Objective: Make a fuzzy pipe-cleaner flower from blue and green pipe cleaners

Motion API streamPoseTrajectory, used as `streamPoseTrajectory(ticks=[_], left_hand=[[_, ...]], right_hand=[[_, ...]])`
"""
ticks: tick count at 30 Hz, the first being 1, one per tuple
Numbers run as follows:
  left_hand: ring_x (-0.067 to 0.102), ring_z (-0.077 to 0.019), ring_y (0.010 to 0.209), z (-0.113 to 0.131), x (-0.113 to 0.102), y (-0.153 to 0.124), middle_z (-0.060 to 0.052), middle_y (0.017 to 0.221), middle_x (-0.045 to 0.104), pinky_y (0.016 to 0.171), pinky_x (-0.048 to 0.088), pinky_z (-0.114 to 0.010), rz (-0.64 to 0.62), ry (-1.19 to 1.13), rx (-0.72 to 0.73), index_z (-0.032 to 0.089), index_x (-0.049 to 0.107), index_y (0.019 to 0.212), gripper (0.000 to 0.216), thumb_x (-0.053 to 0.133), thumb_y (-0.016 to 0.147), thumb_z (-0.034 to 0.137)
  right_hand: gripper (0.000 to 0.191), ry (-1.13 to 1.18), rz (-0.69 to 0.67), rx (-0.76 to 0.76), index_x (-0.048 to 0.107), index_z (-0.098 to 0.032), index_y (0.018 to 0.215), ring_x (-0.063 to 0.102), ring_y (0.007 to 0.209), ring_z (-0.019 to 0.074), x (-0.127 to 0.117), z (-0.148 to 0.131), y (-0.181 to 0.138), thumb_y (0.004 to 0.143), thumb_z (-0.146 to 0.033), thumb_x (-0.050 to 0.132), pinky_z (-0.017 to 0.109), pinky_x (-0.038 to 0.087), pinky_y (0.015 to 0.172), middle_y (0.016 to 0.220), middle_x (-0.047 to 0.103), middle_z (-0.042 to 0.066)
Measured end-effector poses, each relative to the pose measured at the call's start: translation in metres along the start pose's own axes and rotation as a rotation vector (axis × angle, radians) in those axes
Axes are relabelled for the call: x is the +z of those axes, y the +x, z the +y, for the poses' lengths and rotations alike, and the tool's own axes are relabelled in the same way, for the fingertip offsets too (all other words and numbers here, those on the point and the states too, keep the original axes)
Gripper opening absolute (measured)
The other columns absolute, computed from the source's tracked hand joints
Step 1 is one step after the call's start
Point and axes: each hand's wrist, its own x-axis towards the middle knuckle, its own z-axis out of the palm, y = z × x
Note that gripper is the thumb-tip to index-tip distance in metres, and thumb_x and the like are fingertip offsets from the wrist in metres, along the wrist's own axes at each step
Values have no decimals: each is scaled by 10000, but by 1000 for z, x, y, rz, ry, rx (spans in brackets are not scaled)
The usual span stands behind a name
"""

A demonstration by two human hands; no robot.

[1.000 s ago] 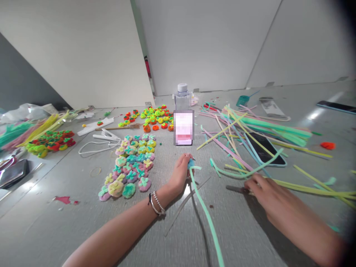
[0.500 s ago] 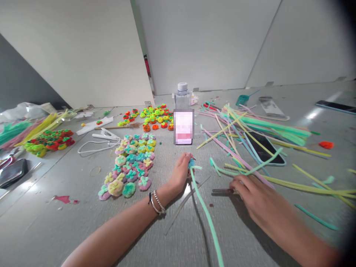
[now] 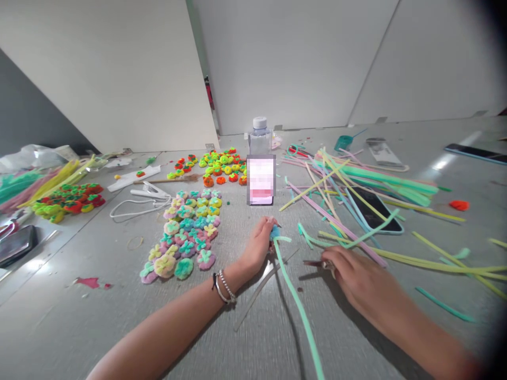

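Observation:
My left hand (image 3: 257,245) pinches a small blue fuzzy piece (image 3: 274,232) at the end of a long mint-green pipe cleaner (image 3: 298,306) that trails toward me across the grey floor. My right hand (image 3: 352,274) is closed round the handle of a dark slim tool (image 3: 312,263), probably scissors, whose tip points left toward the pipe cleaner. Left of my left hand lies a patch of several pastel pipe-cleaner flowers (image 3: 184,237).
A phone (image 3: 261,180) stands propped against a clear bottle (image 3: 260,136). Loose pipe cleaners (image 3: 356,195) cover another phone (image 3: 372,208) at right. Orange-green fuzzy pieces (image 3: 219,164) lie behind, more (image 3: 67,200) at left with a white cable (image 3: 138,206). White panels stand behind.
My right hand has slid left along the floor with the dark tool, closing on the mint pipe cleaner. My left hand has stayed put.

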Motion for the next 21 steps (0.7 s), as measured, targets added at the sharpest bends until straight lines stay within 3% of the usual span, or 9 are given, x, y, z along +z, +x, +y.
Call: streamPoseTrajectory(ticks=[5, 9, 11, 15, 21], left_hand=[[345, -68, 437, 2, 8, -11, 75, 598, 378, 405, 262, -168, -122, -46, -29, 219, 460, 859, 271, 491, 865, 488], [339, -72, 457, -2, 14, -23, 77, 607, 381, 441, 269, -174, -305, -88, -91, 230, 434, 970, 288, 473, 879, 501], [320, -78, 462, -3, 14, -27, 79, 589, 377, 452, 257, -182, -371, -60, -104, 231, 428, 1016, 327, 449, 897, 534], [298, -85, 487, -4, 13, -29, 84, 583, 352, 490, 260, -198, -430, -12, -90, 227, 415, 1034, 420, 449, 888, 620], [260, -71, 483, -5, 16, -28, 98, 606, 311, 484, 256, -188, -531, -59, -143, 236, 357, 968, 466, 472, 852, 672]], right_hand=[[231, 112, 22, 33, 474, -199, 1072, 673, 766, 226, -2, -5, 2, 898, -92, 367, 344, 495, 634, 915, 670, 68], [227, 187, -9, 22, 491, -204, 1114, 647, 937, 244, -11, -10, 5, 897, -152, 445, 361, 515, 743, 1027, 635, 89], [165, 204, -5, 14, 518, -211, 1068, 638, 914, 241, -14, -12, 6, 907, -201, 482, 361, 515, 740, 994, 617, 80], [103, 209, 53, 19, 539, -201, 1009, 645, 782, 206, -12, -13, 8, 930, -210, 473, 328, 508, 673, 905, 608, 59], [104, 138, 51, 1, 550, -200, 1000, 665, 826, 224, 0, -13, 5, 935, -184, 470, 336, 497, 674, 932, 659, 50]])
